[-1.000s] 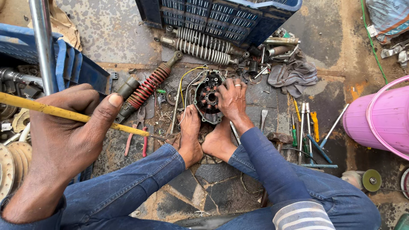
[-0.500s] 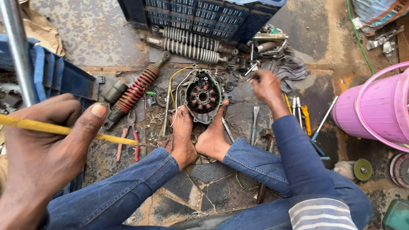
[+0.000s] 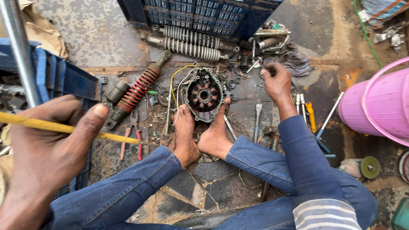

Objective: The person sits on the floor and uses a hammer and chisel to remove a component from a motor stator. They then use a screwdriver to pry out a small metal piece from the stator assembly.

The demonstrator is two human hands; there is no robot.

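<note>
My left hand (image 3: 47, 149) is close to the camera at the lower left, closed around a thin yellow rod (image 3: 123, 138) that points right toward my feet. A round, dark engine cover with copper coils and yellow and white wires (image 3: 204, 94) stands on the ground, clamped between my bare feet (image 3: 200, 136). My right hand (image 3: 277, 83) has reached past it to small metal parts (image 3: 251, 64) beside a grey rag (image 3: 296, 61). Its fingers are curled down among them, and whether it grips one is hidden.
A red-spring shock absorber (image 3: 138, 89) lies left of the cover, with two grey ones (image 3: 187, 44) and a blue crate (image 3: 200, 15) behind. Red-handled pliers (image 3: 132, 140), screwdrivers (image 3: 309, 115), a pink bucket (image 3: 379, 106) at right, a metal pole (image 3: 19, 51) at left.
My right hand left the engine cover and moved up and right to the small parts by the rag. My left hand still holds the yellow rod.
</note>
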